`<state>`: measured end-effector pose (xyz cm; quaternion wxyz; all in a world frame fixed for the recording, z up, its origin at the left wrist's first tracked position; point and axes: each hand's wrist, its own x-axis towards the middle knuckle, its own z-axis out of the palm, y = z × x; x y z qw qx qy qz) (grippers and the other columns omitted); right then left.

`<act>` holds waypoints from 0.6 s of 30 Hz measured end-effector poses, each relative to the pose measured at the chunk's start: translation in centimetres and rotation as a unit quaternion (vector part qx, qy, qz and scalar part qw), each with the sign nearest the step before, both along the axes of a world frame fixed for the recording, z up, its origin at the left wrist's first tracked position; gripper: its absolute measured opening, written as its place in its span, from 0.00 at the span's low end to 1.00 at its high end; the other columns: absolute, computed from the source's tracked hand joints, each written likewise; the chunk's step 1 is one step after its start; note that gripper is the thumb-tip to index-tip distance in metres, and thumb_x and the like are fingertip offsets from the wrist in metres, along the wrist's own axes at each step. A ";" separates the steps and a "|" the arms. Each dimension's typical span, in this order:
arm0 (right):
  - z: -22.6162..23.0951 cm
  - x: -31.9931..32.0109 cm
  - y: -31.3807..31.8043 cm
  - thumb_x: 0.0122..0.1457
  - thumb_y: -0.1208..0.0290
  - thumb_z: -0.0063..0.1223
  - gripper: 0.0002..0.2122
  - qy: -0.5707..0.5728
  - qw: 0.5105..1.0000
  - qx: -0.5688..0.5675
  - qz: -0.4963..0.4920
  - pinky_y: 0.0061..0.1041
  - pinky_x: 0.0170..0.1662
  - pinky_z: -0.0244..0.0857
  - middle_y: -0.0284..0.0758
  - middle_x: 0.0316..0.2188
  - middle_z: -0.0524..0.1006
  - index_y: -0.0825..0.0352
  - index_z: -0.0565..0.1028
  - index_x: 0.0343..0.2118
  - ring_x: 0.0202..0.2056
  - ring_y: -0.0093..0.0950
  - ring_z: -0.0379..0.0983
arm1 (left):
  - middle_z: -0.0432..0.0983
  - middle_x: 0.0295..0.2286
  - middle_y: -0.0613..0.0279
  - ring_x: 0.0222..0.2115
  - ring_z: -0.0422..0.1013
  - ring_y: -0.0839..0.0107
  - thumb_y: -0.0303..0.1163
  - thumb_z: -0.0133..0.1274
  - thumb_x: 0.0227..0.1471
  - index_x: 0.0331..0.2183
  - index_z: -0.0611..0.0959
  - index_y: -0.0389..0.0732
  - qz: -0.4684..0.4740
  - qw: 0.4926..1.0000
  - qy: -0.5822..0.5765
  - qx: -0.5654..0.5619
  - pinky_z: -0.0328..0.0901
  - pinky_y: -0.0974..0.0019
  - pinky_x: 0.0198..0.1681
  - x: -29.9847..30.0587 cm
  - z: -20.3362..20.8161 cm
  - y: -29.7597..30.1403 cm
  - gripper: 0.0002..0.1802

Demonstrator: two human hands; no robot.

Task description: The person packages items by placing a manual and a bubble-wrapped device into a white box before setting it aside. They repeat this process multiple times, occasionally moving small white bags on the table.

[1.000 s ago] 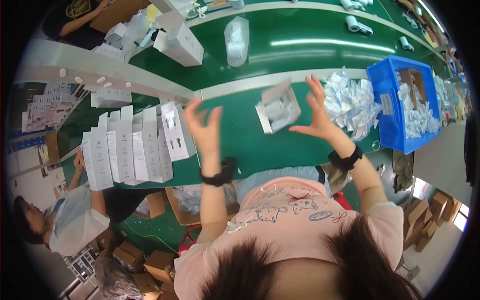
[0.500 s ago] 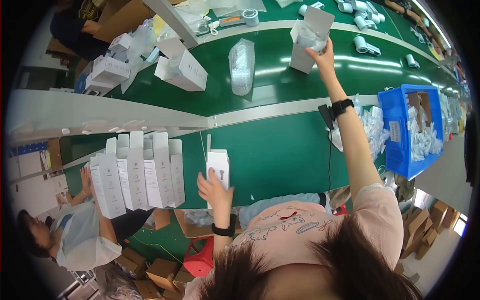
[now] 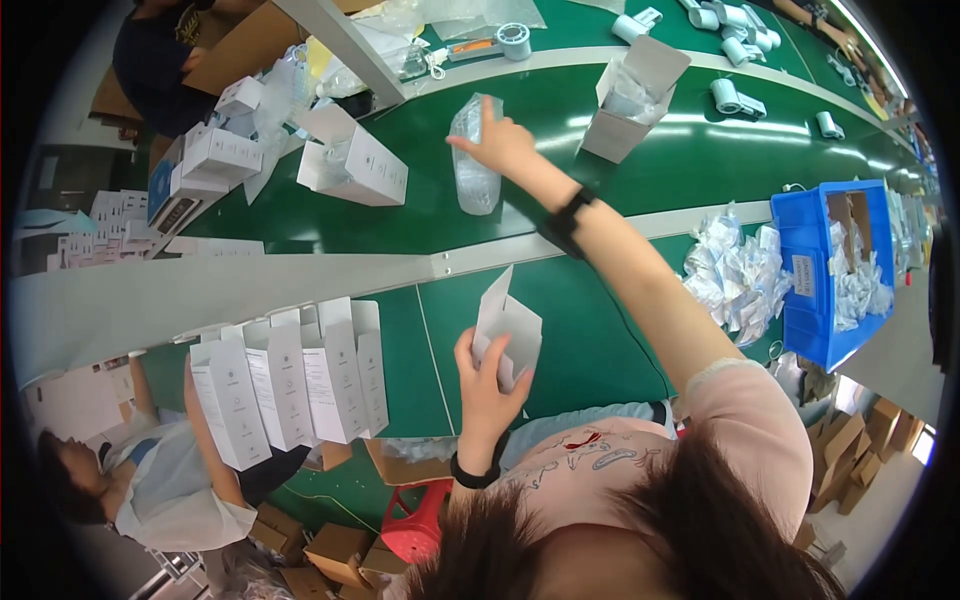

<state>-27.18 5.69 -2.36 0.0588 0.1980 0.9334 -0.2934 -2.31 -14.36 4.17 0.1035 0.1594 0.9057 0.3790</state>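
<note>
My left hand (image 3: pixel 487 385) grips a small white carton (image 3: pixel 520 335) above the near green table. The carton is tilted, with its flap up and its open end showing. Farther off, my right hand (image 3: pixel 500 145) is over a clear bubble-wrap pack (image 3: pixel 478 190) lying on the far conveyor-like surface. Its thumb and index finger are spread along the pack's upper part; whether they press on it I cannot tell. To the right of that pack, an open white box (image 3: pixel 612 135) holds something in clear wrapping. Another open white box (image 3: pixel 365 170) with wrapping inside lies to the left.
Several tall white cartons (image 3: pixel 310 385) stand at the left, near a co-worker (image 3: pixel 165 485). At the right are a blue bin (image 3: pixel 800 290) and a heap of small clear bags (image 3: pixel 735 270). A metal rail (image 3: pixel 590 230) divides the two surfaces. Pale blue devices (image 3: pixel 735 98) lie beyond.
My right hand has left the open white box and moved left to the bubble-wrap pack. My left hand has lifted and tilted its carton, bringing the open end into view.
</note>
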 end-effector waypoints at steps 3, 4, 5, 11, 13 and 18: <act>-2.6 -3.3 -1.9 0.37 0.57 0.62 0.47 -0.006 1.000 -0.026 0.001 0.37 0.39 0.66 0.54 0.40 0.68 0.60 0.44 0.58 0.40 0.49 0.69 | 0.54 0.46 0.45 0.45 0.59 0.50 0.28 0.63 0.28 0.43 0.67 0.45 0.014 0.998 0.020 0.058 0.56 0.58 0.47 0.7 0.7 -0.1 0.35; -3.3 -3.5 -2.2 0.37 0.59 0.62 0.47 0.007 0.999 -0.041 -0.001 0.36 0.40 0.65 0.55 0.42 0.65 0.60 0.44 0.58 0.41 0.49 0.68 | 0.55 0.46 0.45 0.46 0.59 0.51 0.28 0.63 0.28 0.42 0.66 0.44 0.030 0.998 0.034 0.045 0.56 0.58 0.47 0.9 0.8 -0.2 0.35; -4.0 -3.3 -1.7 0.36 0.61 0.62 0.47 0.021 0.998 -0.056 -0.007 0.36 0.41 0.65 0.56 0.45 0.63 0.60 0.44 0.58 0.42 0.49 0.67 | 0.55 0.46 0.45 0.46 0.58 0.52 0.28 0.64 0.28 0.40 0.65 0.43 0.043 0.997 0.047 0.034 0.56 0.59 0.47 1.0 0.9 -0.1 0.34; 5.2 10.7 4.6 0.36 0.72 0.58 0.43 0.458 0.843 -0.282 0.026 0.30 0.48 0.60 0.44 0.48 0.58 0.60 0.45 0.56 0.47 0.35 0.61 | 0.56 0.47 0.40 0.48 0.57 0.51 0.28 0.65 0.28 0.38 0.61 0.39 0.143 0.985 -0.009 0.100 0.54 0.58 0.50 0.7 -0.4 0.8 0.35; 9.2 16.4 5.7 0.38 0.73 0.57 0.40 0.477 0.791 -0.380 -0.050 0.29 0.48 0.59 0.41 0.47 0.59 0.60 0.46 0.55 0.47 0.32 0.61 | 0.56 0.47 0.38 0.47 0.58 0.48 0.28 0.64 0.29 0.37 0.60 0.38 0.124 0.988 0.001 0.092 0.53 0.55 0.50 0.6 -0.1 3.0 0.35; 12.3 22.7 3.7 0.41 0.75 0.56 0.34 0.458 0.598 -0.599 -0.271 0.30 0.49 0.58 0.37 0.44 0.60 0.61 0.49 0.52 0.48 0.29 0.59 | 0.54 0.48 0.36 0.47 0.58 0.47 0.27 0.65 0.29 0.36 0.57 0.40 0.019 0.981 0.053 0.185 0.53 0.55 0.49 2.0 0.1 8.6 0.36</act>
